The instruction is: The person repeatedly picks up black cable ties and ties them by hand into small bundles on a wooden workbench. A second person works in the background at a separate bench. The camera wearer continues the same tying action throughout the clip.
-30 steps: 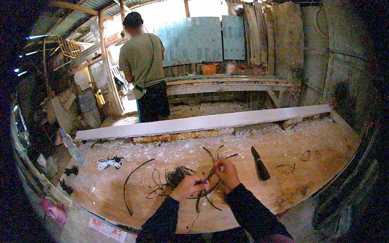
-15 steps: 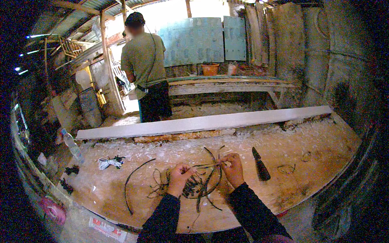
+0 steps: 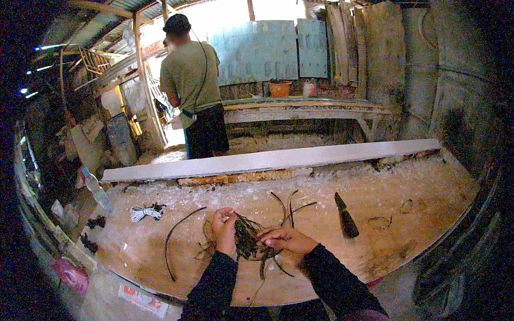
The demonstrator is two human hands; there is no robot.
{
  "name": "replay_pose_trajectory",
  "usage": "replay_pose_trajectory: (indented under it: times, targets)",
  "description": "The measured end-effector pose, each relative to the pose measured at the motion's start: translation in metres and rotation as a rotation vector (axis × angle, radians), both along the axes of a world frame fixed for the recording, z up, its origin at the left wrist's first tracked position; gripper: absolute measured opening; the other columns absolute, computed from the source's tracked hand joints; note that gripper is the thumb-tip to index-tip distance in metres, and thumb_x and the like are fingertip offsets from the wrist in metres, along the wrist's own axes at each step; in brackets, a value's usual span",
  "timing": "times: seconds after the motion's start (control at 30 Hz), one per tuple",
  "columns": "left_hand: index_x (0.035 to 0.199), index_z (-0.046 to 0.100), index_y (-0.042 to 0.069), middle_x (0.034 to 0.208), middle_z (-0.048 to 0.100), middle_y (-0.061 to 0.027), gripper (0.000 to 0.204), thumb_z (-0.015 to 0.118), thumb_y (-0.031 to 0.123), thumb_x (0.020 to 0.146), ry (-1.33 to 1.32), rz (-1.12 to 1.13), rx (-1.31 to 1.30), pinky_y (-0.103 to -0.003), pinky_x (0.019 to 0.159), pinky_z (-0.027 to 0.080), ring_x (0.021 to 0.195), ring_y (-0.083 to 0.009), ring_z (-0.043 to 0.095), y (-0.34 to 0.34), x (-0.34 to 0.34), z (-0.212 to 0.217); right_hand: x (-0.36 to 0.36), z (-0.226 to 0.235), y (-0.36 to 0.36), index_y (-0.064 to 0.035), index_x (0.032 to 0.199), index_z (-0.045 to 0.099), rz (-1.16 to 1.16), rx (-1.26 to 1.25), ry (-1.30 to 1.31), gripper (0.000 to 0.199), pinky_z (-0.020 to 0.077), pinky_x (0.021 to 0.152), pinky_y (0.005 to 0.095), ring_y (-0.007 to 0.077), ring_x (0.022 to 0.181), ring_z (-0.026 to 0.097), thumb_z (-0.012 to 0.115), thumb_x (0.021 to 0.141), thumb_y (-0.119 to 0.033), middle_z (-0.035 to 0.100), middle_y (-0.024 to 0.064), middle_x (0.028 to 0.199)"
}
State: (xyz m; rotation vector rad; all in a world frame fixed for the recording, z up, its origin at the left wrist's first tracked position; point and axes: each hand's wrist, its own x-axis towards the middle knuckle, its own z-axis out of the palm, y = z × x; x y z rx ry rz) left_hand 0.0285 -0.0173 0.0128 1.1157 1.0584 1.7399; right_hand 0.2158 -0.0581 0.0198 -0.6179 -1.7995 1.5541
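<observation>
My left hand [image 3: 225, 230] is closed, pinching the upper end of a bundle of thin dark cords [image 3: 247, 238] that fans down to the board. My right hand [image 3: 288, 239] reaches across from the right, fingertips pressed together on the bundle's strands. Loose dark strips [image 3: 289, 210] stick out beyond my right hand, and a tangle of thin cord [image 3: 206, 243] lies beside my left wrist. A long curved dark strip [image 3: 172, 235] rests farther left. Right of my hands lies a dark pointed tool [image 3: 345, 216], which looks like a knife.
A long white beam [image 3: 273, 160] runs along the wooden tabletop's [image 3: 326, 278] far edge. At left are a white cord bundle [image 3: 144, 213], small dark clumps [image 3: 90, 244] and a plastic bottle [image 3: 96, 190]. A cord loop [image 3: 380, 221] lies at right. A person [image 3: 191, 85] stands beyond the beam.
My left hand has moved slightly up and left, raising the cord bundle's end. My right hand has come down and left from the strip ends onto the bundle.
</observation>
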Motion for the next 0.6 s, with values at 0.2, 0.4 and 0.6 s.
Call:
replay_pose_trajectory:
  times: [0.2, 0.4, 0.6]
  targets:
    - [0.079, 0.052, 0.006, 0.072, 0.050, 0.0009, 0.008, 0.056, 0.007, 0.073, -0.055, -0.053, -0.048, -0.021, 0.056, 0.037, 0.061, -0.0084, 0.044, -0.0071, 0.0011, 0.0042, 0.0009, 0.0077, -0.0025, -0.0077, 0.091, 0.063, -0.047, 0.212, -0.052, 0.020, 0.0312, 0.091, 0.0340, 0.0219, 0.106, 0.042, 0.059, 0.076, -0.020, 0.046, 0.0101, 0.112]
    - [0.076, 0.053, 0.007, 0.068, 0.051, 0.0019, 0.005, 0.057, 0.010, 0.075, 0.025, -0.077, -0.048, -0.019, 0.050, 0.033, 0.057, -0.0057, 0.043, -0.0057, 0.0030, 0.0000, 0.0037, 0.0094, -0.0027, -0.0063, 0.078, 0.062, -0.103, 0.116, -0.047, 0.010, 0.0354, 0.085, 0.0317, 0.0194, 0.099, 0.046, 0.062, 0.073, -0.015, 0.054, 0.0079, 0.098]
    - [0.079, 0.055, 0.008, 0.064, 0.048, 0.0048, 0.007, 0.058, 0.013, 0.075, 0.014, -0.171, -0.112, -0.017, 0.043, 0.027, 0.050, -0.0025, 0.038, -0.0090, 0.0045, 0.0034, 0.0029, 0.0028, -0.0004, -0.0052, 0.074, 0.055, -0.158, 0.049, 0.048, 0.007, 0.0377, 0.080, 0.0274, 0.0133, 0.089, 0.050, 0.061, 0.072, -0.008, 0.056, 0.0033, 0.088]
